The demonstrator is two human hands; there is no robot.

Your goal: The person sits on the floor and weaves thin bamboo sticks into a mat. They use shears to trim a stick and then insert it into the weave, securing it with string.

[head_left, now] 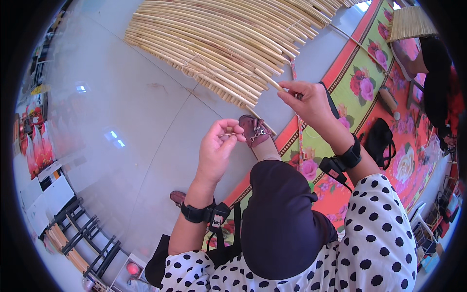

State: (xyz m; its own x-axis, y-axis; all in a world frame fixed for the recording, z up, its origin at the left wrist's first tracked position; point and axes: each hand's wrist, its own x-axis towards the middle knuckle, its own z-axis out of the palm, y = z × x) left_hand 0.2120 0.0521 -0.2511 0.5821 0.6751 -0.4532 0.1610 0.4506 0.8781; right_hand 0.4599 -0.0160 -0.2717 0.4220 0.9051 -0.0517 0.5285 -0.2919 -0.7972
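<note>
Fingers (230,124): left hand (214,152) curled, pinching thin piece (227,134) | right hand (311,101) outstretched, gripping stalk (268,79)

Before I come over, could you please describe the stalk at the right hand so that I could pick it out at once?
Find the large mat of pale yellow stalks at the top of the picture, then its edge facing the floral cloth. There the right hand pinches the end of one stalk. That stalk juts out beyond the ends beside it, and it alone reaches that hand.
</note>
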